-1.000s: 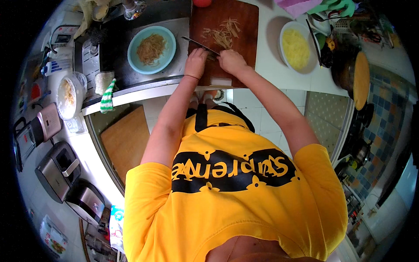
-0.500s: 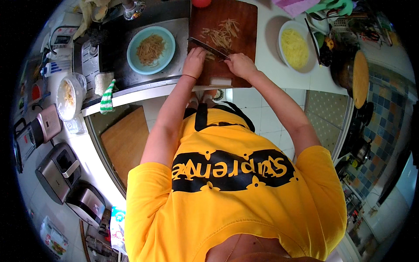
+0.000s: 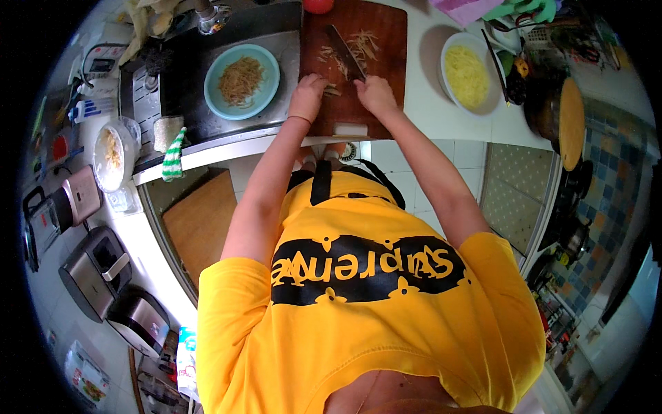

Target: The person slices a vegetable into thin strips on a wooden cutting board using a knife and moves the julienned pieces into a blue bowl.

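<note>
My right hand (image 3: 377,95) is closed round the handle of a kitchen knife (image 3: 343,50). The dark blade points away and to the left over a brown cutting board (image 3: 334,116). Loose thin light-brown strips (image 3: 364,45) lie beside and under the blade. My left hand (image 3: 307,98) rests at the board's left edge, fingers bent together. A few small cut pieces (image 3: 332,90) lie right beside its fingertips; what the fingers hold is hidden. Left of the board, a light-blue bowl (image 3: 274,86) contains a heap of similar brown strips.
The blue bowl stands in the dark sink area (image 3: 186,96), near the faucet (image 3: 210,14). To the right is a white bowl (image 3: 495,103) of yellow shreds with chopsticks (image 3: 493,58) beside it. A red round thing (image 3: 317,5) touches the board's far edge. A green-striped cloth (image 3: 173,159) hangs at left.
The knife has swung from lying crosswise near my left fingers to pointing away over the strips. My right hand has turned with it; my left hand has stayed nearly in place.
</note>
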